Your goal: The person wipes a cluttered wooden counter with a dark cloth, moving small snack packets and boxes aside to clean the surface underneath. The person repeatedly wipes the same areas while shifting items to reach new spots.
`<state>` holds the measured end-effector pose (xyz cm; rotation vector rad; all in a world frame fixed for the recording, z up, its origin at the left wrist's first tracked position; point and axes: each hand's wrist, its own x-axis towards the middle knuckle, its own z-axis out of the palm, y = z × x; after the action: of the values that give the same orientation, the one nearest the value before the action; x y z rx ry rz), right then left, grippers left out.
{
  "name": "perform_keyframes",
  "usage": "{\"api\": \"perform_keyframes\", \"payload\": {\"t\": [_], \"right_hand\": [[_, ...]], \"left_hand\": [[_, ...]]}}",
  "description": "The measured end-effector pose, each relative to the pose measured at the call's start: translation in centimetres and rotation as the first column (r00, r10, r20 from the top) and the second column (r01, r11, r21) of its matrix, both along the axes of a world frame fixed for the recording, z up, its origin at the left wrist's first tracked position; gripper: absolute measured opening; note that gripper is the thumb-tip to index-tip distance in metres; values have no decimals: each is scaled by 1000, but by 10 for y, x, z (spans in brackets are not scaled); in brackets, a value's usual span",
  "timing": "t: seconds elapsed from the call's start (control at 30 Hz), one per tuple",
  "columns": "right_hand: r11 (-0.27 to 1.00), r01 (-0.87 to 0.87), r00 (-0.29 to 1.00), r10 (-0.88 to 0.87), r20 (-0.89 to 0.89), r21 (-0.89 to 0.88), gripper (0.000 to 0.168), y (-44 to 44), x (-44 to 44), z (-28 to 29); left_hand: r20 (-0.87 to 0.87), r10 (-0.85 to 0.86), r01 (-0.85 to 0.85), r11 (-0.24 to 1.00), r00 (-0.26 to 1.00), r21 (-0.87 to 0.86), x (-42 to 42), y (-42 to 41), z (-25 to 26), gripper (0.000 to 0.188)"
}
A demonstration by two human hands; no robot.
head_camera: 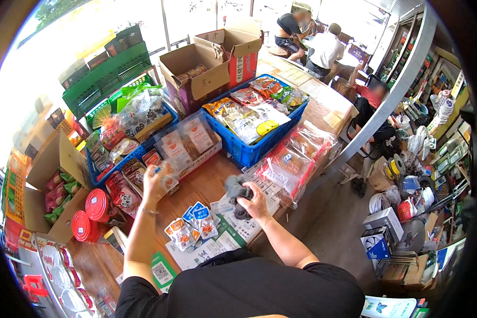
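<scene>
In my left hand (152, 186) is a small snack packet (168, 177), blurred, raised in front of an open display carton. A crumpled dark grey cloth (237, 190) is bunched in my right hand (256, 202), above printed sheets on the wooden table (206, 175). Between my forearms, several small snack packets (196, 222) with blue or orange tops lie overlapping on white and green printed sheets (222, 241). Beyond my left hand stands a clear-fronted display box (186, 139) holding packets with white and orange labels.
A blue plastic crate (246, 149) of bagged snacks stands ahead, with opened cardboard boxes (194, 75) behind it. Red-lidded jars (97, 204) are at the left. Clear-wrapped packages (298, 155) line the right edge. A slanting metal post (397, 95) rises there. Several people sit beyond.
</scene>
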<state>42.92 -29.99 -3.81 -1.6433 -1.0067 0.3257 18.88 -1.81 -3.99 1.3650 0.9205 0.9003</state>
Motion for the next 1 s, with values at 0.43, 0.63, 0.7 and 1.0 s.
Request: {"api": "perform_keyframes", "payload": {"t": [0.43, 0.63, 0.7, 1.0], "right_hand": [[986, 94, 913, -141, 382, 139, 31, 42, -37, 30], [989, -126, 742, 143, -655, 73, 31, 20, 12, -48], [891, -229, 221, 439, -871, 391, 38, 2, 18, -82], [741, -196, -202, 610, -766, 642, 49, -19, -40, -73]], "left_hand": [[676, -105, 514, 736, 729, -441, 63, -213, 12, 40], [777, -123, 677, 585, 618, -446, 52, -222, 49, 36], [740, -223, 709, 551, 634, -441, 48, -222, 61, 32], [-336, -97, 255, 847, 937, 467, 71, -219, -3, 65]]}}
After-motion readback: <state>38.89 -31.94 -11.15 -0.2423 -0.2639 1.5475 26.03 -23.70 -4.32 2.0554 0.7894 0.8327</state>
